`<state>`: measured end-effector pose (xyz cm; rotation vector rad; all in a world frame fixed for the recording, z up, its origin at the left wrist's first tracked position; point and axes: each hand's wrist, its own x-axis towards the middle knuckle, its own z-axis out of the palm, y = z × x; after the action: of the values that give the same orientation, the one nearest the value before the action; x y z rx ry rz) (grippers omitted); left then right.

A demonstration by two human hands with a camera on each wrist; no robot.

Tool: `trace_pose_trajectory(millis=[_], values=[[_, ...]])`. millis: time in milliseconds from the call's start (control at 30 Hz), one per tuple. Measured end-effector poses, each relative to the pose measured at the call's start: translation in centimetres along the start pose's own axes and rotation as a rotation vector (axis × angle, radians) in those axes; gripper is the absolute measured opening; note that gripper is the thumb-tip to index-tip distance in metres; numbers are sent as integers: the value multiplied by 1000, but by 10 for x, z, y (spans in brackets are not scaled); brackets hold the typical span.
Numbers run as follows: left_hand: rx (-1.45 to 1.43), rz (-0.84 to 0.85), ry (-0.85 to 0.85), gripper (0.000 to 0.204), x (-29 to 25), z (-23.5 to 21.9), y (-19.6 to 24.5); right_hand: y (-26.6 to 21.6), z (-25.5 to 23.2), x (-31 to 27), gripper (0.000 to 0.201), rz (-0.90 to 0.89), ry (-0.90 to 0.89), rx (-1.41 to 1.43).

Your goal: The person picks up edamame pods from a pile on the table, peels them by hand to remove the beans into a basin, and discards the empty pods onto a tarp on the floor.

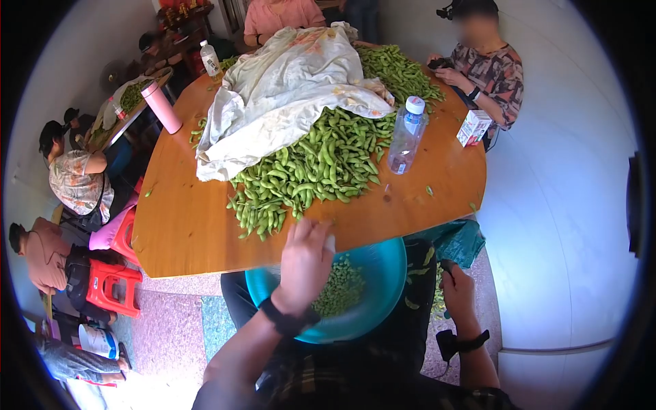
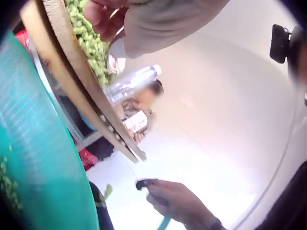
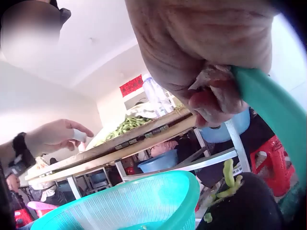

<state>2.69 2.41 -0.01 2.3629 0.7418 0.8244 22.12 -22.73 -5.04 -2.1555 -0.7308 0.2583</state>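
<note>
My left hand [image 1: 305,263] is over the table's front edge, its fingers close to the nearest green soybean pods [image 1: 311,171]. White wrapping [image 3: 79,135] covers one of its fingers, and the fingers look relaxed in the right wrist view. Below it, a turquoise plastic basket [image 1: 393,273] sits on my lap with shelled beans [image 1: 339,290] inside. My right hand [image 1: 460,294] is low beside my right leg, its fingers curled around a teal curved strip [image 3: 276,103]. Something black [image 2: 143,184] shows at a fingertip of that hand. What the strip belongs to is hidden.
A stained white cloth [image 1: 287,89] covers much of the pod heap. A clear bottle [image 1: 408,137], a small carton [image 1: 473,128] and a pink flask [image 1: 161,108] stand on the wooden table [image 1: 184,225]. Loose pods lie on my leg. Other people sit around, with red stools [image 1: 114,287] at left.
</note>
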Motion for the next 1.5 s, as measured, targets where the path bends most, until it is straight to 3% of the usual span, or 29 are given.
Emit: trace_pose_trajectory(millis=[67,133,233,267,333,367,433,467,600,833,967,1100,1233,1333,1367,1400,1433,1500], values=[[192,129,189,15,22,15,-14,4,2,-2,12,-8,-7,18],[200,134,126,13,26,18,-19,-8,12,-6,17,-80,-68,141],[102,156,60,15,20,17,-21,-51,22,-2,21,36,-305,447],[103,160,51,15,14,17,-18,-67,25,1,21,44,-301,452],[-410,-155,-122,16,-2,15,-2,-95,32,9,18,20,-513,550],[-675,-367,-193,19,-9,14,5,-104,38,12,18,27,-510,556],[-830,-389,-228,20,-21,14,2,-117,47,16,18,61,-673,689],[-989,-412,-253,21,-26,13,0,-119,49,15,18,61,-678,692],[-1044,-443,-239,23,-38,10,0,-120,58,9,20,89,-744,732],[-877,-405,-234,24,-50,15,-1,-107,61,0,18,117,-789,686],[-1196,-496,-321,25,-56,16,-11,-110,63,-7,17,127,-747,775],[-1402,-678,-400,28,-61,14,-18,-103,72,-11,13,297,-793,963],[-1455,-740,-447,28,-63,12,-20,-113,64,-14,13,481,-832,1047],[-1389,-697,-427,29,-66,17,-16,-109,68,-12,11,400,-800,973],[-773,-261,-268,31,-66,17,-10,-110,71,-13,11,404,-797,973],[-147,156,-99,33,-67,17,-3,-112,75,-15,10,266,-722,872],[-104,186,-64,40,-68,17,2,-113,77,-16,9,129,-647,769],[-72,170,-97,42,-69,14,1,-118,73,-18,8,107,-660,751]])
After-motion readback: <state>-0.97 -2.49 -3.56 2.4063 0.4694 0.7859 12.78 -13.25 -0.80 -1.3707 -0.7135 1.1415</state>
